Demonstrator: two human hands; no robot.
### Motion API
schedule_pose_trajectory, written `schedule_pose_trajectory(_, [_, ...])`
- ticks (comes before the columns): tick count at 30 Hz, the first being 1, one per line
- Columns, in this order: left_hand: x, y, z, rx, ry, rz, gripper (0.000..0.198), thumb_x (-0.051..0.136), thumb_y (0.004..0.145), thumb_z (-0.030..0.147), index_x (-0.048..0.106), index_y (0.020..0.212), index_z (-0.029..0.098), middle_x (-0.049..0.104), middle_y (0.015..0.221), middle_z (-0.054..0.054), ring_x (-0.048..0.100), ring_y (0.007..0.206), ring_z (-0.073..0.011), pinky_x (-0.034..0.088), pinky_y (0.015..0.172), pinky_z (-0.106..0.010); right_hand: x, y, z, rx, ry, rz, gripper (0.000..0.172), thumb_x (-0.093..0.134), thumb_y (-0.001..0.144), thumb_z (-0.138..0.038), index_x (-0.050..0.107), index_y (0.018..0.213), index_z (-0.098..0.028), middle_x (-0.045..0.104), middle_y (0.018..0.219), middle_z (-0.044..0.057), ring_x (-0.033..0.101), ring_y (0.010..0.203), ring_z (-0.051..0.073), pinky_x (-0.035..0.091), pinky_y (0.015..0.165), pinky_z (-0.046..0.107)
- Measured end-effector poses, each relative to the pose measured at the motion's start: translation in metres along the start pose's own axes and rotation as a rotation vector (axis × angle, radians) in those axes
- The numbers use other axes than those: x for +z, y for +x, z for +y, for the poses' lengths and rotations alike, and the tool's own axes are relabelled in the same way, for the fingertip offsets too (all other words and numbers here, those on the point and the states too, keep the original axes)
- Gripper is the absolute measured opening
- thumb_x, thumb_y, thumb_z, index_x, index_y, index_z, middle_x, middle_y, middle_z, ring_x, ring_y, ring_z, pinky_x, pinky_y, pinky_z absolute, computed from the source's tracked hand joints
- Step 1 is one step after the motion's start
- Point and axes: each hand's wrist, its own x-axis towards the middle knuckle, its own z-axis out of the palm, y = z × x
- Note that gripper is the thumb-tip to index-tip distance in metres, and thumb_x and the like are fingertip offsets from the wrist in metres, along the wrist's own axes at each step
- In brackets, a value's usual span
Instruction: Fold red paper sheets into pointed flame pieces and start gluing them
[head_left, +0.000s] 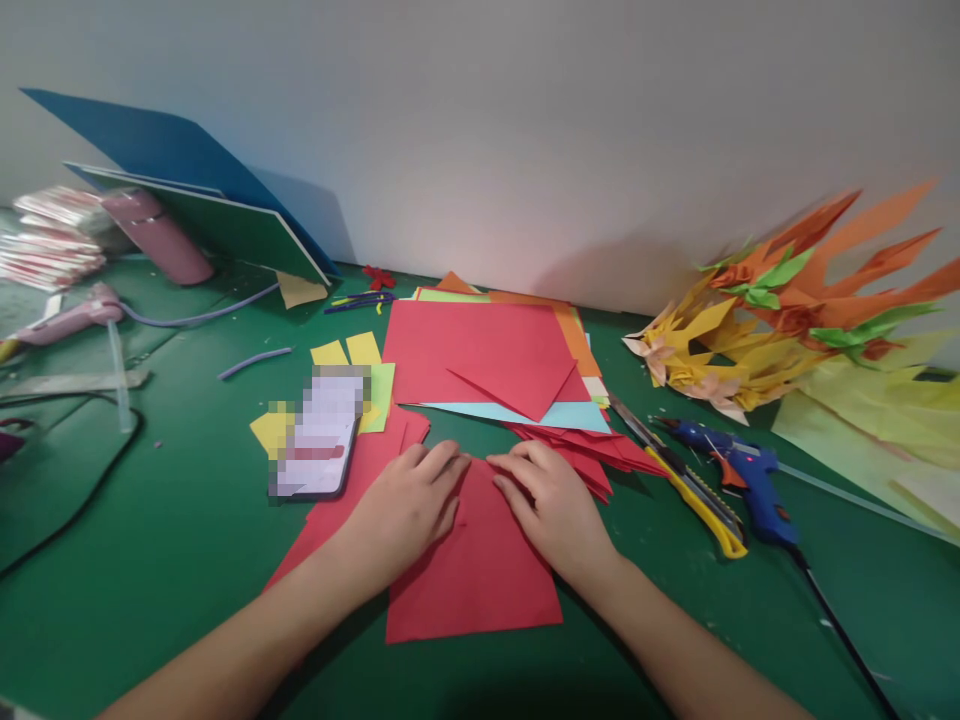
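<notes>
On a green tabletop (pixel 187 560), right of a phone (pixel 322 430), holds curled left hand (pixel 416 490) at a red paper sheet's (pixel 480 590) far edge, opposite half-curled right hand (pixel 555 510); cannot tell pinching from pressing. Apparently mid-fold, likely needs squared edges next.

From my remote seat, I see matt red paper (pixel 487 590) at six o'clock, smooth plastic glue gun (pixel 766 495) at four.

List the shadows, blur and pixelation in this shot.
Head view: shadows darken the wall beside the blue board and the paper flowers; head view: the far-left stack looks smeared, the nearest red sheet clearer; head view: blocky pixelation covers much of the phone.
</notes>
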Motion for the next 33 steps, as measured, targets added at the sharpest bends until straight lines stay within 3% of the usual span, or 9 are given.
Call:
schedule_pose_trajectory(4, [-0.0005, -0.0005, 0.0007, -0.033, -0.01, -0.041, 0.032, 0.046, 0.085, 0.014, 0.058, 0.115, 0.013, 0.06, 0.11, -0.012, 0.058, 0.085, -0.0248, 0.052, 0.075, -0.039, -0.0005, -0.0003, 0.0001, 0.002, 0.011, 0.004, 0.023, 0.044, 0.095, -0.016, 0.066, 0.101, -0.014, 0.061, 0.084, 0.009, 0.06, 0.079, 0.023, 0.052, 0.069, 0.037])
schedule_pose_trajectory(10, [0.0027, -0.0025, 0.0014, -0.053, -0.033, 0.02, 0.035, 0.046, 0.085, 0.013, 0.054, 0.119, 0.011, 0.06, 0.112, -0.013, 0.058, 0.092, -0.0261, 0.051, 0.081, -0.04, -0.0004, -0.0016, -0.0004, -0.017, 0.021, 0.015, 0.023, 0.044, 0.095, -0.016, 0.065, 0.103, -0.015, 0.06, 0.085, 0.009, 0.06, 0.08, 0.022, 0.052, 0.069, 0.036])
schedule_pose_trajectory(14, [-0.0001, -0.0016, -0.0007, -0.037, -0.091, 0.04, 0.038, 0.048, 0.082, 0.013, 0.052, 0.12, 0.013, 0.06, 0.113, -0.012, 0.056, 0.101, -0.0265, 0.05, 0.087, -0.04, -0.001, -0.0027, -0.0023, -0.071, 0.018, 0.021, 0.024, 0.042, 0.096, -0.016, 0.064, 0.108, -0.015, 0.062, 0.088, 0.01, 0.059, 0.082, 0.022, 0.052, 0.071, 0.035])
schedule_pose_trajectory(19, [-0.0018, -0.0014, -0.0016, -0.043, -0.134, 0.018, 0.034, 0.05, 0.081, 0.011, 0.055, 0.114, 0.01, 0.06, 0.108, -0.013, 0.057, 0.095, -0.0268, 0.052, 0.083, -0.041, -0.0021, -0.0038, -0.0066, -0.195, -0.008, -0.006, 0.025, 0.039, 0.098, -0.017, 0.061, 0.111, -0.014, 0.067, 0.094, 0.011, 0.059, 0.082, 0.022, 0.05, 0.071, 0.036])
schedule_pose_trajectory(23, [-0.0011, -0.0021, -0.0008, -0.068, -0.144, 0.018, 0.034, 0.049, 0.081, 0.012, 0.056, 0.114, 0.013, 0.059, 0.107, -0.012, 0.057, 0.094, -0.0262, 0.052, 0.082, -0.04, -0.0034, -0.0038, -0.009, -0.25, -0.004, -0.059, 0.023, 0.039, 0.099, -0.019, 0.061, 0.103, -0.015, 0.069, 0.094, 0.009, 0.058, 0.083, 0.023, 0.05, 0.075, 0.036])
schedule_pose_trajectory(29, [-0.0059, -0.0003, 0.0006, -0.058, -0.161, -0.009, 0.029, 0.045, 0.084, 0.011, 0.057, 0.109, 0.013, 0.06, 0.105, -0.011, 0.056, 0.093, -0.0252, 0.049, 0.081, -0.039, -0.0059, -0.0021, -0.008, -0.285, 0.016, -0.133, 0.033, 0.045, 0.097, -0.039, 0.064, 0.086, -0.015, 0.067, 0.084, 0.01, 0.057, 0.079, 0.023, 0.05, 0.073, 0.037])
schedule_pose_trajectory(33, [-0.0061, 0.0007, 0.0009, -0.037, -0.162, -0.016, 0.028, 0.042, 0.085, 0.011, 0.059, 0.107, 0.016, 0.061, 0.104, -0.009, 0.055, 0.091, -0.0243, 0.048, 0.079, -0.038, -0.0061, -0.0017, -0.0087, -0.311, -0.012, -0.138, 0.032, 0.037, 0.1, -0.024, 0.065, 0.089, -0.015, 0.067, 0.085, 0.01, 0.057, 0.081, 0.022, 0.05, 0.076, 0.038])
